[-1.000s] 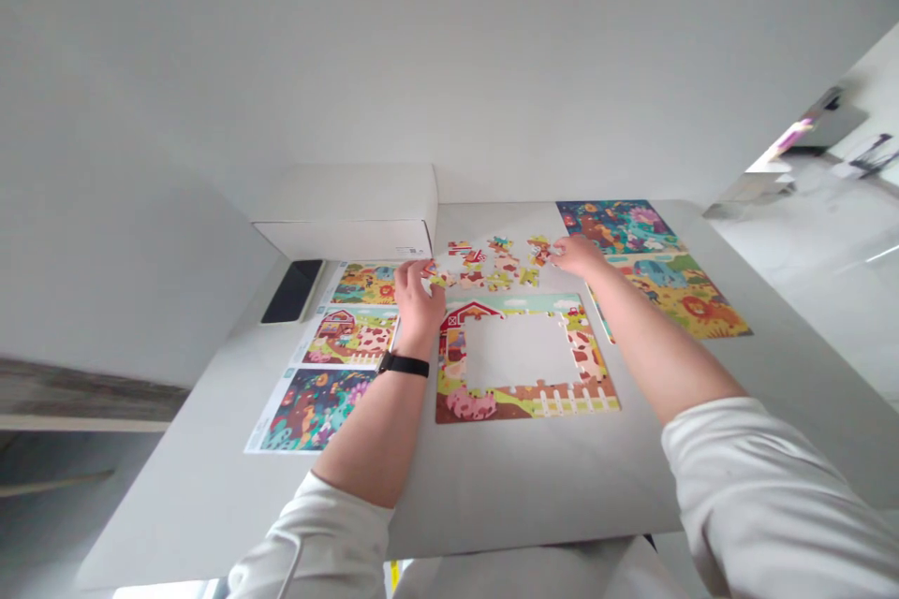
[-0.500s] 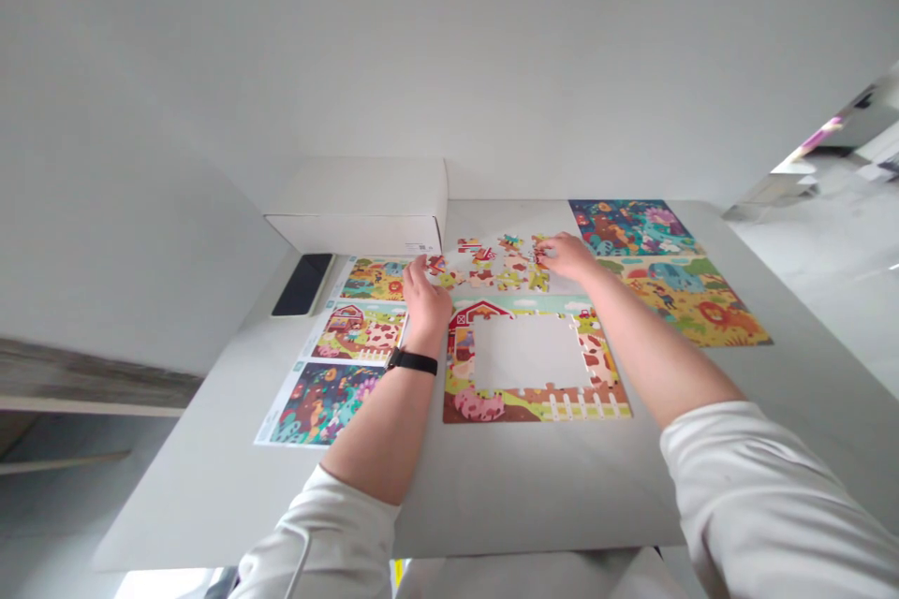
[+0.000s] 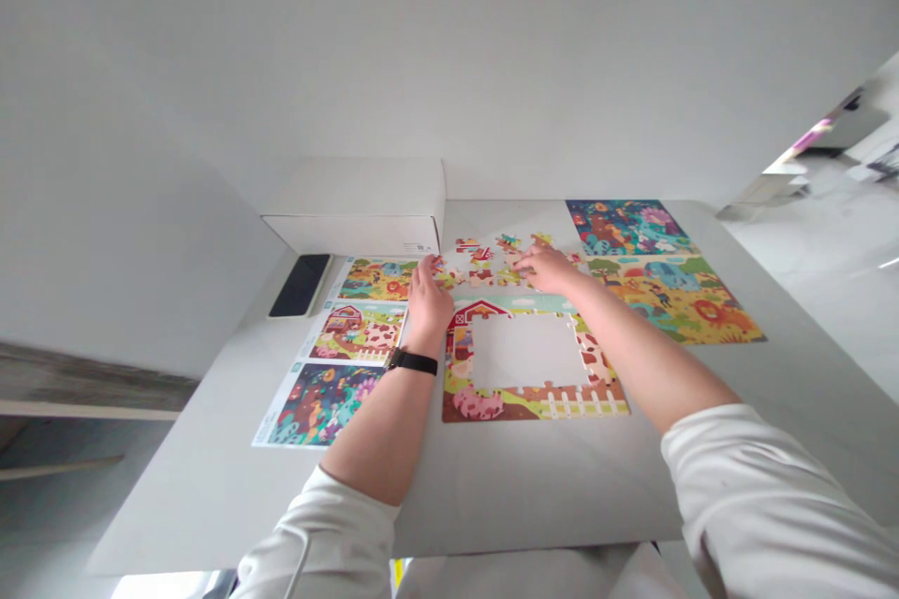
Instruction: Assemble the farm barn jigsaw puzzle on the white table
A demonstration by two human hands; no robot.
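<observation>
Loose jigsaw pieces (image 3: 481, 277) lie in a cluster at the back middle of the table. My right hand (image 3: 552, 270) reaches into their right side, fingertips drawn together on a puzzle piece that the fingers partly cover. At the cluster's left end rests my left hand (image 3: 428, 299), fingers stretched forward beside a red piece (image 3: 436, 264); it holds nothing that I can see. Between my forearms lies a farm puzzle frame (image 3: 506, 404), its border joined around a bare middle with a barn, a pig and a white fence.
Left of my left arm lies a sheet with three printed pictures (image 3: 358, 332). A dark phone (image 3: 301, 285) is beside it, and a white box (image 3: 351, 229) stands behind. On the right are a dark-blue animal puzzle (image 3: 628, 226) and a yellow savanna puzzle (image 3: 678, 299).
My right hand has moved left and slightly nearer within the loose pieces, uncovering pieces at the right end. My left hand has stayed almost where it was.
</observation>
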